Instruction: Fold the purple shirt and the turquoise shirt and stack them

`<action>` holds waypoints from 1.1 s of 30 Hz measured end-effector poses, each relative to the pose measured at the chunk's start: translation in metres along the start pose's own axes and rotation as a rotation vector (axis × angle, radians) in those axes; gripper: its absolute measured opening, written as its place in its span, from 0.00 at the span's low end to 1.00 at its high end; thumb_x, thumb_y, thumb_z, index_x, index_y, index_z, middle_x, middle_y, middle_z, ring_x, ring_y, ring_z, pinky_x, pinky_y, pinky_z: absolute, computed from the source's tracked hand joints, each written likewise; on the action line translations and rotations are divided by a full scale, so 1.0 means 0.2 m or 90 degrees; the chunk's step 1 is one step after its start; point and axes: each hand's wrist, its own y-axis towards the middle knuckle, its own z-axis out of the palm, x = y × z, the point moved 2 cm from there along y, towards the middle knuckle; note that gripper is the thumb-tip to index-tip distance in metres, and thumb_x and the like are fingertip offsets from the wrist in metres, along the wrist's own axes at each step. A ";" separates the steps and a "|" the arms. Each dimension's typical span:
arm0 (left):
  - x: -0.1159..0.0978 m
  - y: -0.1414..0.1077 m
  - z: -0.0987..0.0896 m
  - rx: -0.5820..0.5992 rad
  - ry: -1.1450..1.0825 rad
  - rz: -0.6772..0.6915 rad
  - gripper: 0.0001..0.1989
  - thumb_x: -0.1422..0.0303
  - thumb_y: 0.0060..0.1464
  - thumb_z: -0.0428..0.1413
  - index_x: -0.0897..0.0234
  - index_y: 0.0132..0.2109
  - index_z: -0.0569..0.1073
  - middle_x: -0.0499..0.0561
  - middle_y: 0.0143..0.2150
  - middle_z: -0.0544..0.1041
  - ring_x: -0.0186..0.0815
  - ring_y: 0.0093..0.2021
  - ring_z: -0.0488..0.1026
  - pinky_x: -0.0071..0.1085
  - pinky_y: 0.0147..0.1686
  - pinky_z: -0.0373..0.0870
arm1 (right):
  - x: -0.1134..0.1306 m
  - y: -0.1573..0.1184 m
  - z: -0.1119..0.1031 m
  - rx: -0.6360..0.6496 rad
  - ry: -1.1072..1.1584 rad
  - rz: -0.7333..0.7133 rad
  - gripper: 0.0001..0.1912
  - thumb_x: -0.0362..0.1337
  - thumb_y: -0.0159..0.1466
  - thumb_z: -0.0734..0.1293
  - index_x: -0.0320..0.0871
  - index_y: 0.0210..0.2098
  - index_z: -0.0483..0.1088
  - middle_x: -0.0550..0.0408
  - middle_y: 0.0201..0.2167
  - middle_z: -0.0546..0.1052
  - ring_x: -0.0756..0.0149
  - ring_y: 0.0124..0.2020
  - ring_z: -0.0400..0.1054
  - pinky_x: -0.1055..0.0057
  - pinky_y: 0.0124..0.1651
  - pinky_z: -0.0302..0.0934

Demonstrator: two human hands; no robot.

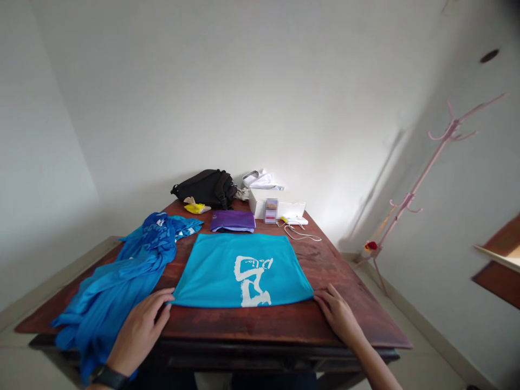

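A turquoise shirt (215, 271) lies folded into a flat, smooth panel on the wooden table, with white lettering and a white brush-style print facing up. My left hand (142, 325) wears a dark watch at the wrist and pinches the near left corner of the fabric between thumb and fingers. At the near right corner, the fingertips of my right hand (336, 313) are closed on the edge. Left of the panel, a crumpled heap of blue clothing (122, 287) trails over the table's front edge.
Behind the shirt sits a folded purple cloth (233, 220). Farther back are a black backpack (205, 188), a yellow packet (195, 207), a white box (257, 204), a small clear case (271, 211) and a white cable (303, 235). A pink coat stand (430, 157) leans at right.
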 end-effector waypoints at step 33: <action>-0.01 -0.25 -0.04 0.055 0.073 0.073 0.41 0.79 0.48 0.48 0.42 0.67 0.63 0.48 0.63 0.69 0.49 0.59 0.70 0.44 0.56 0.69 | 0.02 -0.35 -0.01 0.061 0.050 -0.125 0.15 0.44 0.66 0.67 0.57 0.51 0.78 0.53 0.53 0.78 0.49 0.59 0.69 0.50 0.57 0.69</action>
